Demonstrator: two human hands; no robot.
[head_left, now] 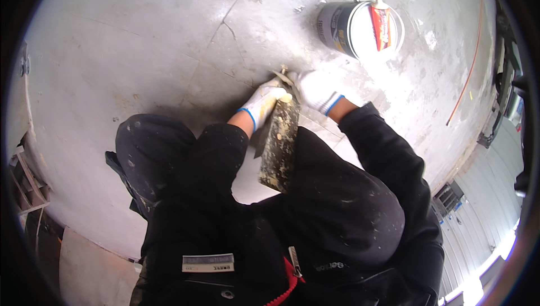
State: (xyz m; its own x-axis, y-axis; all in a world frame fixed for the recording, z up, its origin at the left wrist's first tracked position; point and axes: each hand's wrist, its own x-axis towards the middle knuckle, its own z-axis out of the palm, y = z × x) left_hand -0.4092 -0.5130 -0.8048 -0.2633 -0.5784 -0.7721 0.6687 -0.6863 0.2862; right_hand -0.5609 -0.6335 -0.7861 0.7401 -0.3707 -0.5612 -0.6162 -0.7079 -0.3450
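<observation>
A long dark board (280,143), spattered with dried cream-coloured filler, hangs tilted between my knees. My left hand (263,102), in a white glove with a blue cuff, is closed around its far end. A pale dollop of paste (286,97) sits on the board beside my left fingers. Close by on the right, my right hand (316,90), also in a white glove, is closed near the same end. A thin, pale flat piece (283,76) shows between the hands; its kind is unclear. Glare and the glove hide what the right fingers grip.
Ahead to the right stands a bucket (341,29) with a pale lid, a red-and-white tube (381,27) lying on it. The grey floor (140,52) has cracks and stains. A thin reddish rod or hose (471,72) lies far right. A brown frame (32,188) stands at left.
</observation>
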